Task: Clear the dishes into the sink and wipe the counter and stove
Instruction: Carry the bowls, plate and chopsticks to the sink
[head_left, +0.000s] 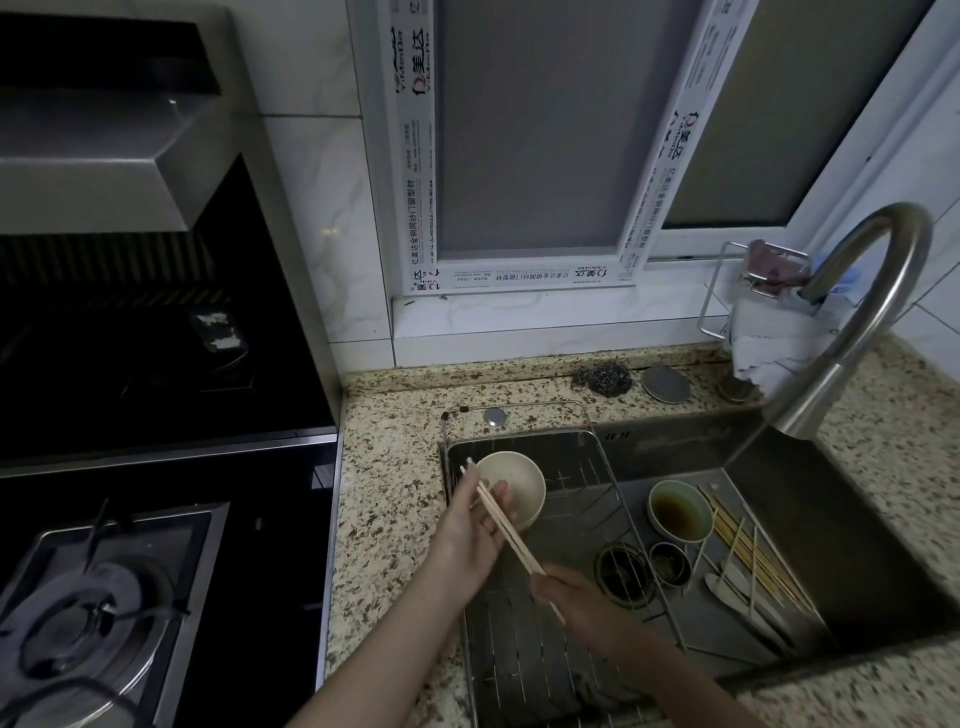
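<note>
A: What worries you here?

B: The chopsticks (506, 525). The right hand (582, 605) pinches their near end, and they run up across the left hand (470, 530), which cups the cream bowl (511, 491) over the wire rack (545, 623) at the left of the sink (857, 530). Both hands are closed on something, so neither is free to catch a slip. If the pinch loosens, I'd expect the sticks to drop through the rack bars or skid off onto the speckled surface (395, 467).

A: And the bowl?

B: The grip looks like fingers under the rim — the light is dim, so I can't be sure how firm it is. Tilt it and it could knock against the rack frame.

A: What's in the containers?

B: The cream bowl appears empty. Down in the basin, the green bowl (679, 512) holds a dark brown liquid — setting anything in carelessly could splash it. Beside it sits a small dark cup (669, 564), contents unclear. Skewers (753, 556) and a white spoon (727, 592) lie loose on the basin floor, under the faucet (862, 322).

A: The stove (104, 613)?

B: Not yet wiped, by the look of it.
</note>
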